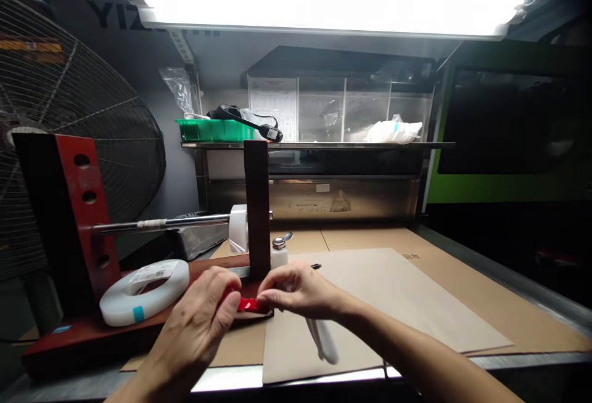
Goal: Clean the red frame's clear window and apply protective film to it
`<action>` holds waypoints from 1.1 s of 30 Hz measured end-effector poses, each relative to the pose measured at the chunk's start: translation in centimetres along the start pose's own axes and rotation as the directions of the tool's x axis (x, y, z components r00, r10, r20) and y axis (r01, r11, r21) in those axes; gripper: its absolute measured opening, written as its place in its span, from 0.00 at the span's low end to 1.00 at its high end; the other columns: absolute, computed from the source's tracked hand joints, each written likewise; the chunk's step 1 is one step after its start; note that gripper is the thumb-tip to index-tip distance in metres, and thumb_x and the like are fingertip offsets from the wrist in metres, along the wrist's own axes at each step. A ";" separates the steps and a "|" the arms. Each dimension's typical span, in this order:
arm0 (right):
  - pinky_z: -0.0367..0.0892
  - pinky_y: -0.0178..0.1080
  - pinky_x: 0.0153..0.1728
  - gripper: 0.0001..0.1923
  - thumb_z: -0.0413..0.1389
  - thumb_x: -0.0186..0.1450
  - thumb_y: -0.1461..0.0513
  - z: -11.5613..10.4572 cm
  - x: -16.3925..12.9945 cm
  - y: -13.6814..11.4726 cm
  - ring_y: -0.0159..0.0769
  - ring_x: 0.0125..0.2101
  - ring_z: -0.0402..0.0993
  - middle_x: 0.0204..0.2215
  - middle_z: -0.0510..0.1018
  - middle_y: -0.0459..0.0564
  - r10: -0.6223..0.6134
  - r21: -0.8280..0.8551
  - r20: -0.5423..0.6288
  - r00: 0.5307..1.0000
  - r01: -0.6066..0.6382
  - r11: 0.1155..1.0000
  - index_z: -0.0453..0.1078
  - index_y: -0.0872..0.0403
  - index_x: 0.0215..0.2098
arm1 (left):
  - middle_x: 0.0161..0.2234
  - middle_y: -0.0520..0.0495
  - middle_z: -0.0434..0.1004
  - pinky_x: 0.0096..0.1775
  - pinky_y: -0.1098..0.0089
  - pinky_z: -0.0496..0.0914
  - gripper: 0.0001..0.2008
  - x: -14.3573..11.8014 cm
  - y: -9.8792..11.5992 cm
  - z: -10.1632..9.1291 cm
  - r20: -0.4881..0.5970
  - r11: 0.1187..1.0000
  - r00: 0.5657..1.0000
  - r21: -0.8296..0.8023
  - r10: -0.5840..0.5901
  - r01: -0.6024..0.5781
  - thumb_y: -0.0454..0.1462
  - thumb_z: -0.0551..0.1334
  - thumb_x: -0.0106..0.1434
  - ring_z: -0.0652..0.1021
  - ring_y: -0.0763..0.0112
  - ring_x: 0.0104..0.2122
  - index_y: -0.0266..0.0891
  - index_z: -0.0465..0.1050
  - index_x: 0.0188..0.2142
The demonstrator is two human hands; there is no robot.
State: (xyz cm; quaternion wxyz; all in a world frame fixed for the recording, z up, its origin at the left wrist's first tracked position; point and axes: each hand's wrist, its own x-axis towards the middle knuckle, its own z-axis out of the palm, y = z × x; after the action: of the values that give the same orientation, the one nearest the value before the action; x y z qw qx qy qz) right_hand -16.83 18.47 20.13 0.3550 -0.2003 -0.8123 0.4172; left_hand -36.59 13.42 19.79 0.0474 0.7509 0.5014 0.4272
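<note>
Thumb and forefinger of the right hand are pressed together on the right end of a red piece, while the left hand pinches its other end between thumb and curled fingers. The red piece lies just in front of the foot of the dark post; whether it touches the base beneath cannot be told. A white handle-like item, partly covered by the right hand, lies in front and to the right of the post.

Just beside the post, on its right, stands a small white bottle with a metal cap. A white roll sits against the post's left side on a metal rod, which runs from the post to a red panel on the left. Well left of the post, a wide pale roll with a label rests on the base. Brown paper spreads right of the post over cardboard. Behind and above the post runs a shelf, bearing a green tray to its left and a white bag to its right.
</note>
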 end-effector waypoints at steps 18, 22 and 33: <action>0.55 0.31 0.25 0.11 0.52 0.64 0.56 3.3 3.3 3.7 0.27 0.24 0.63 0.24 0.72 0.43 -0.263 -0.482 -0.188 0.946 0.144 0.864 0.70 0.54 0.29 | 0.18 0.53 0.67 0.16 0.69 0.62 0.16 1.5 -5.6 0.4 0.002 0.850 0.857 -0.130 -0.515 0.511 0.47 0.51 0.57 0.71 0.63 0.16 0.44 0.62 0.42; 0.55 0.31 0.24 0.15 0.53 0.62 0.52 2.3 5.4 4.5 0.26 0.21 0.60 0.19 0.66 0.42 0.160 0.040 -0.440 0.884 -0.158 0.987 0.67 0.56 0.26 | 0.24 0.49 0.73 0.25 0.64 0.66 0.13 1.6 -5.4 -0.4 -0.066 0.883 0.882 0.015 -0.467 0.468 0.46 0.49 0.59 0.76 0.56 0.25 0.46 0.63 0.41; 0.38 0.30 0.13 0.14 0.59 0.52 0.54 3.2 7.0 4.7 0.20 0.11 0.43 0.11 0.57 0.34 0.395 0.468 -0.308 0.865 -0.224 0.855 0.61 0.55 0.22 | 0.32 0.46 0.77 0.37 0.62 0.64 0.12 2.2 -4.5 -0.4 -0.102 0.917 0.926 0.137 -0.363 0.374 0.44 0.45 0.61 0.77 0.54 0.35 0.46 0.62 0.39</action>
State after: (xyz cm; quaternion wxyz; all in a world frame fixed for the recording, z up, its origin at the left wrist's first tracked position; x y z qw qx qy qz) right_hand -23.77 23.82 17.83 0.4718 -0.3301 -0.5719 0.5843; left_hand -39.77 17.25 19.13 0.0500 0.6280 0.6667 0.3983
